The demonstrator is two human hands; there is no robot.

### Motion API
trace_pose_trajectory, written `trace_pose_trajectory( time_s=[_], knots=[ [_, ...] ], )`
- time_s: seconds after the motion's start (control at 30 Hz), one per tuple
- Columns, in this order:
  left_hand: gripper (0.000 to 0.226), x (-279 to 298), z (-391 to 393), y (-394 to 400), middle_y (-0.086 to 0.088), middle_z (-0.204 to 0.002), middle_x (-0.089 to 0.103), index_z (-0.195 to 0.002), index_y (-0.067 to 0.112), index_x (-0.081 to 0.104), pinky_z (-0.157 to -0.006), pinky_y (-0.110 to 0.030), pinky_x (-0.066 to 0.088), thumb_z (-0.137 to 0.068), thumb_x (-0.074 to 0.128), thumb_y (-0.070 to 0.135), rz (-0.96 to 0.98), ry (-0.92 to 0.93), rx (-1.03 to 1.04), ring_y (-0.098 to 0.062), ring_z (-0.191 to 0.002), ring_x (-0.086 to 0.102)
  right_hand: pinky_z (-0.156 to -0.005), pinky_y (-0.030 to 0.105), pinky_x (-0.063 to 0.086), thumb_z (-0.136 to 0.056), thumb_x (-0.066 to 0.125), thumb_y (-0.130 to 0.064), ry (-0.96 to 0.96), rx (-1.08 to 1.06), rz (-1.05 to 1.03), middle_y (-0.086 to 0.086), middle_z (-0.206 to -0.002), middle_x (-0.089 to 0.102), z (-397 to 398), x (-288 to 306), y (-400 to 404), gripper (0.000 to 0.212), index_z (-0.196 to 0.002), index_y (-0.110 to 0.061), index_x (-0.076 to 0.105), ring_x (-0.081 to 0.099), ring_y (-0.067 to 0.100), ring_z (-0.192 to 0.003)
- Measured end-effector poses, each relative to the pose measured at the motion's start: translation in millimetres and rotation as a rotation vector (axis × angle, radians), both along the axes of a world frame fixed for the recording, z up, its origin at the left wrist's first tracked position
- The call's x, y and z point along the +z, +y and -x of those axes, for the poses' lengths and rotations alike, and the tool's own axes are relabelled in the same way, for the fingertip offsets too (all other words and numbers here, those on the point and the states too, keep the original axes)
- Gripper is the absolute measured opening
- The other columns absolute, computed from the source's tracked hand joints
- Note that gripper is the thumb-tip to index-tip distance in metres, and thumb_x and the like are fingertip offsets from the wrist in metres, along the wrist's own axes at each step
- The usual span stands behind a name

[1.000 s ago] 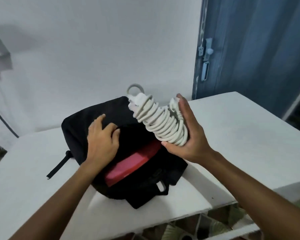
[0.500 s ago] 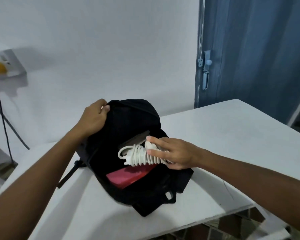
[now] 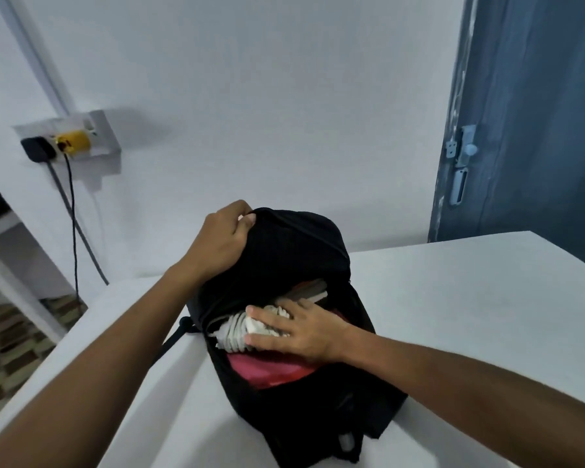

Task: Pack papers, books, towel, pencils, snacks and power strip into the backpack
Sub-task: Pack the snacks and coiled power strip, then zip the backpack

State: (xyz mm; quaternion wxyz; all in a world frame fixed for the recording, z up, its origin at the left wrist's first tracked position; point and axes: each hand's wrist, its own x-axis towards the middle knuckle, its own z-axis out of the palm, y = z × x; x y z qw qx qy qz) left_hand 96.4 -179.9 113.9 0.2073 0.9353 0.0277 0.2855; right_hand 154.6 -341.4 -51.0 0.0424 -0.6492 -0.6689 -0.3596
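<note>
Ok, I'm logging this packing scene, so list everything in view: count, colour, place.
backpack: one, black, open on the table.
power strip: one, white with coiled cord, in the backpack's opening.
red item: one, inside the backpack, nearer the camera than the power strip; what it is cannot be told.
books or papers: count unclear, edges showing deeper inside the backpack.
table: one, white.
wall socket box: one, white, on the left wall, with a black plug and a yellow plug.
door: one, blue, at right.
left hand: grips the backpack's top edge.
right hand: fingers spread flat, pressing on the power strip.
</note>
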Motion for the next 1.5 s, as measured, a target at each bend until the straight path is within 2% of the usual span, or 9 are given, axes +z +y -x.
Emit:
trace_pose_trajectory(
  time_s=[0.17,0.3,0.43,0.53,0.63,0.97,1.13,1.37,1.5],
  knots=[
    [0.017,2,2,10,0.01,-0.065,0.049,-0.086,0.015,0.056,-0.057,-0.008,0.032,-0.099,0.045,0.019,0.016,0.007,0.042,-0.003,-0.063,0.047,-0.063,0.039,0.055,-0.068,0.066,-0.022,0.402,-0.227,0.014,0.013,-0.157,0.018,56,-14,-1,0.09,-0.147,-0.028,0.023,0.059,0.035,-0.096],
    [0.018,5,-1,9,0.011,-0.06,0.046,-0.085,0.014,0.055,-0.054,-0.011,0.031,-0.099,0.046,0.019,0.031,0.002,0.055,-0.004,-0.058,0.044,-0.099,0.041,0.044,-0.077,0.058,-0.015,0.981,-0.268,-0.016,-0.004,-0.158,-0.018,61,-19,-1,0.098,-0.151,-0.036,-0.003,0.042,0.035,-0.126],
    [0.019,8,-6,5,0.011,-0.062,0.047,-0.085,0.012,0.056,-0.056,-0.012,0.032,-0.099,0.045,0.02,0.038,0.007,0.055,-0.004,-0.06,0.045,-0.108,0.013,0.023,-0.074,0.066,-0.01,1.422,-0.209,-0.229,-0.004,-0.159,-0.001,59,-20,17,0.102,-0.152,-0.032,0.004,0.024,0.013,-0.142],
    [0.021,8,-9,3,0.007,-0.064,0.05,-0.088,0.009,0.058,-0.06,-0.018,0.035,-0.099,0.045,0.021,0.052,0.016,0.054,-0.006,-0.062,0.046,-0.109,0.015,0.028,-0.065,0.076,-0.007,1.701,-0.204,-0.424,-0.003,-0.149,0.03,61,-12,39,0.107,-0.151,-0.024,0.014,0.034,0.007,-0.134],
    [0.022,8,-11,1,0.003,-0.065,0.051,-0.088,0.008,0.059,-0.062,-0.02,0.036,-0.099,0.045,0.021,0.068,0.014,0.056,-0.01,-0.063,0.047,-0.1,0.028,0.045,-0.059,0.081,-0.009,1.9,-0.249,-0.533,-0.003,-0.127,0.05,65,0,58,0.101,-0.142,-0.024,0.025,0.053,0.013,-0.115],
    [0.024,0,-16,-5,0.005,-0.065,0.049,-0.081,0.01,0.056,-0.064,-0.03,0.035,-0.099,0.046,0.023,0.177,0.079,0.046,-0.015,-0.064,0.047,-0.042,0.014,0.043,-0.063,0.071,-0.008,2.228,-0.398,-0.796,0.019,-0.118,0.055,70,23,110,0.062,-0.115,-0.009,0.037,0.06,0.026,-0.078],
    [0.025,3,-15,-3,0.005,-0.064,0.049,-0.079,0.011,0.054,-0.061,-0.029,0.035,-0.098,0.046,0.023,0.156,0.075,0.041,-0.014,-0.063,0.046,-0.043,0.018,0.044,-0.075,0.065,-0.004,2.061,-0.421,-0.509,0.014,-0.078,0.062,62,35,103,0.007,-0.077,0.0,0.06,0.056,0.016,-0.053],
    [0.025,2,-13,-1,0.006,-0.063,0.049,-0.078,0.012,0.053,-0.059,-0.028,0.035,-0.099,0.046,0.024,0.208,0.08,0.023,-0.01,-0.06,0.046,-0.085,0.036,0.042,-0.077,0.068,-0.048,1.221,-0.595,-0.136,0.019,-0.1,0.069,45,15,93,0.05,-0.095,-0.002,0.069,0.06,0.036,-0.098],
    [0.028,-3,-10,-8,0.006,-0.062,0.048,-0.073,0.017,0.05,-0.058,-0.027,0.035,-0.099,0.045,0.024,0.222,0.089,0.012,-0.011,-0.06,0.045,-0.095,0.036,0.039,-0.081,0.062,-0.048,1.17,-0.663,-0.056,0.014,-0.108,0.069,35,12,98,0.045,-0.103,-0.01,0.07,0.059,0.032,-0.106]
  ],
)
